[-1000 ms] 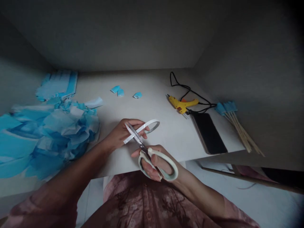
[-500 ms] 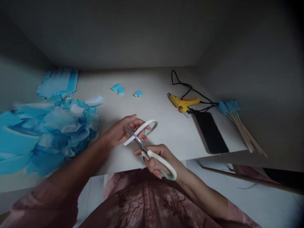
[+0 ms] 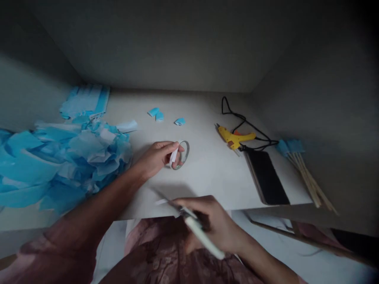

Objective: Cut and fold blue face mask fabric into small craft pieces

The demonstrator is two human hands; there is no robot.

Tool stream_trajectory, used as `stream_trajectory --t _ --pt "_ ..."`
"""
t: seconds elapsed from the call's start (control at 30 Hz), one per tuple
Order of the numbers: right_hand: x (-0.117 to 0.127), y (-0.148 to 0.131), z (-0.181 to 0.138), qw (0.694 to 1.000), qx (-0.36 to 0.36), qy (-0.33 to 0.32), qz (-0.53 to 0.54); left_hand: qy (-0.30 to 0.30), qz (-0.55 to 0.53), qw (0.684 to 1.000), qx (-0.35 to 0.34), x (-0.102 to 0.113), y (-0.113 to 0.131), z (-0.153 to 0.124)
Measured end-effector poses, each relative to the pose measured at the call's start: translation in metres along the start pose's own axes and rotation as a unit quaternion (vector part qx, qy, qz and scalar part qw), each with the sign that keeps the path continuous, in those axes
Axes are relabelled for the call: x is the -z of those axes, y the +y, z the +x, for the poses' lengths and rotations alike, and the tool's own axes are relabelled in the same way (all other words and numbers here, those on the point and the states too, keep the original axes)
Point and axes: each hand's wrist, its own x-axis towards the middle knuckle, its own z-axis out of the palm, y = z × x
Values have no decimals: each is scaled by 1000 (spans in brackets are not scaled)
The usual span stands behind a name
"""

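Note:
My left hand (image 3: 155, 158) is closed around a thin roll of white tape (image 3: 186, 154), above the table near its middle. A short white tape end hangs by the fingers. Nearer the front edge, my right hand (image 3: 220, 227) grips a pair of scissors (image 3: 204, 238) with cream handles. Motion blurs the scissors, and their blades point to the left. Beside the blades shows a small white strip (image 3: 161, 202); I cannot tell whether it touches them. Beyond my left hand, several small folded blue pieces (image 3: 179, 121) lie on the table.
Crumpled blue and white sheets (image 3: 79, 157) heap up at the left, with a flat stack (image 3: 85, 98) behind. At the right lie a yellow glue gun (image 3: 237, 138) with a black cord, a phone (image 3: 266, 177) and several blue-tipped sticks (image 3: 304, 173). Walls enclose the table.
The scissors have come away from the tape, drawn back toward my body by my right hand. The long tape loop no longer sticks out; the roll now shows upright at my left fingers.

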Motion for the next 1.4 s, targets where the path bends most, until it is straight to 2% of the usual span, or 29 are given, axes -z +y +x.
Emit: stream_trajectory --t 0.13,0.2,0.33,0.43,0.53,0.73,0.9,1.13,1.4 --pt "30 5 -19 992 -82 17 94 -38 -9 999 -10 -2 -1 -2" --pt "37 13 -24 988 -97 15 123 -62 -38 997 0 -3 -1 -2" --pt "37 29 -23 977 -66 21 199 -113 -93 988 40 -5 2 -3" --pt "37 35 -21 972 -30 24 233 -130 -89 987 43 -5 3 -4" --pt "42 36 -21 971 -14 3 238 -134 -71 988 38 -3 1 -5" --pt "49 31 -21 971 -36 -39 232 -148 -52 986 48 0 -3 -4" --pt "51 32 -15 968 -35 -47 243 -144 -26 988 46 -1 0 -7" --pt "54 21 -3 968 -76 -41 234 -165 78 982 53 0 0 -9" --pt "52 31 2 967 -8 -38 252 -185 100 975 74 -2 2 -11"
